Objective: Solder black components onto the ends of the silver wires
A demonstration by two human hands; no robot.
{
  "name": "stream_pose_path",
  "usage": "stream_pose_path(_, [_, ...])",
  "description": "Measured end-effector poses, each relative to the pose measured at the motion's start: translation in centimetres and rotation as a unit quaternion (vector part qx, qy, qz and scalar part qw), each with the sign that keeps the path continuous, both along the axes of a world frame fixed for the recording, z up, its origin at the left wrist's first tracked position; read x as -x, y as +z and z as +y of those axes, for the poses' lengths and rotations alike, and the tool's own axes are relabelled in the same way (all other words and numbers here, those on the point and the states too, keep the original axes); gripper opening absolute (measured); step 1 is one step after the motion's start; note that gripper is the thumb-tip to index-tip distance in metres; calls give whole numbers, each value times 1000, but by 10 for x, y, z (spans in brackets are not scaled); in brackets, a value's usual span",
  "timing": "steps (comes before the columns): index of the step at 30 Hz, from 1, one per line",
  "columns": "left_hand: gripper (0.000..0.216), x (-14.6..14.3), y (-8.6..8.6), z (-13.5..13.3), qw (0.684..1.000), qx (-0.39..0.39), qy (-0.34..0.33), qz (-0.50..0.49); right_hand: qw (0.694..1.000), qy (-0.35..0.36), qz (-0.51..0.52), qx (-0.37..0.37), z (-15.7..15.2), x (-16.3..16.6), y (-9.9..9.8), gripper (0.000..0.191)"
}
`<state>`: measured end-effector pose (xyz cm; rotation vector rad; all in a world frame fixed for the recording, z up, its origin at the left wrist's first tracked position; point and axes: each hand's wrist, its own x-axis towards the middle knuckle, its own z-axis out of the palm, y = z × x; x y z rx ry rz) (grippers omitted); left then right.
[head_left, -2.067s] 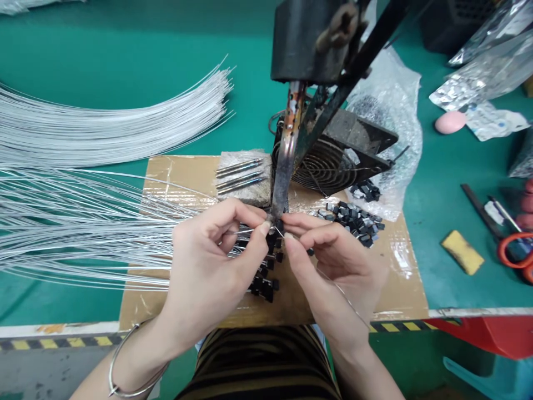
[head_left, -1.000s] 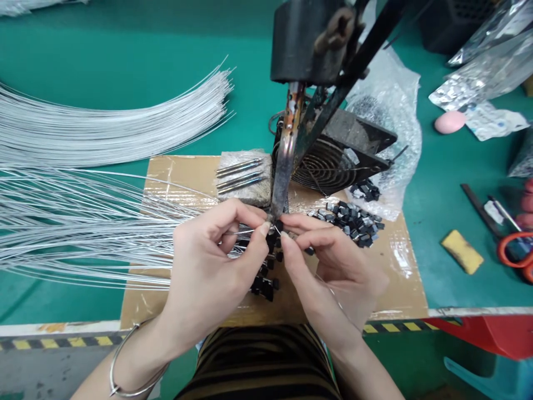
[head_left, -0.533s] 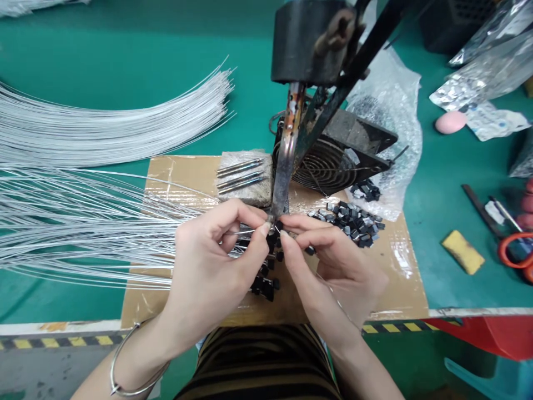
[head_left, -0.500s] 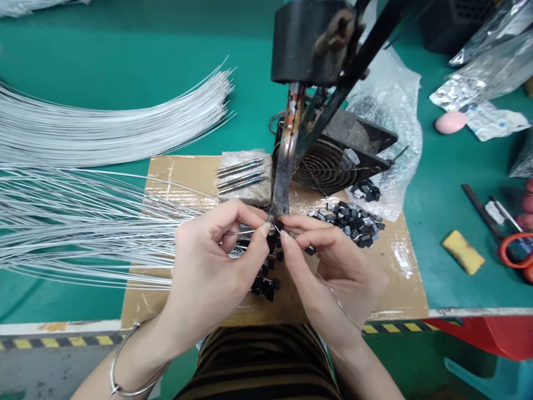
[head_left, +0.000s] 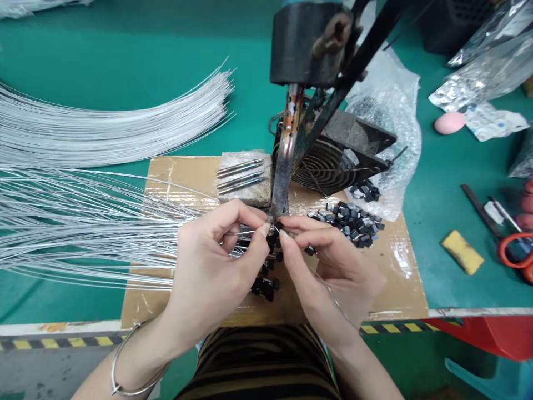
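My left hand (head_left: 220, 255) pinches the end of a thin white wire (head_left: 245, 232) between thumb and forefinger, just left of the soldering iron's tip. The soldering iron (head_left: 286, 161) hangs point-down from a black holder, its tip between my two hands. My right hand (head_left: 328, 261) is closed in a pinch on a thin silvery solder wire (head_left: 278, 229), close to the same tip. Fingertips mostly hide the small part at the joint. Below them lie several small black connectors (head_left: 264, 286), some at the ends of white wires.
A bundle of white wires (head_left: 104, 130) lies at the left. Metal rods rest on a block (head_left: 245, 194). Behind the iron stands a black fan (head_left: 328, 164); loose black connectors (head_left: 353, 225) are piled on the cardboard (head_left: 400, 278). A yellow sponge (head_left: 463, 251) and scissors (head_left: 514, 247) lie right.
Almost nothing differs. Both hands keep their pinches at the iron's tip, with only a very slight shift of the right hand and the view.
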<state>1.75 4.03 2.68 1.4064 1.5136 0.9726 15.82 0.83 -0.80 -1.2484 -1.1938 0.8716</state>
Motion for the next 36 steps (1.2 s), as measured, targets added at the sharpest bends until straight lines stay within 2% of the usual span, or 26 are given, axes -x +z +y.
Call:
stream_pose_path(15, [12,-1,2,-2,1000,-17,3,2,999,-14,-25,-19,0,1,-2,18])
stream_pose_path(22, [11,-1,0,-4,1000,-24,0,14,1000,-12,-6,-27,-1,2,-2,24])
stream_pose_path(32, [13,-1,-1,-1,1000,-14,-10,12,1000,1,1,-5,-2,1,-4,15])
stream_pose_path(34, [11,2,-3,-3,1000,-10,-10,10,1000,-22,1,4,-2,-2,-4,12])
stream_pose_path(36, [10,6,-5,-5,1000,-13,-6,23,996,-87,-7,21,-1,-10,-3,7])
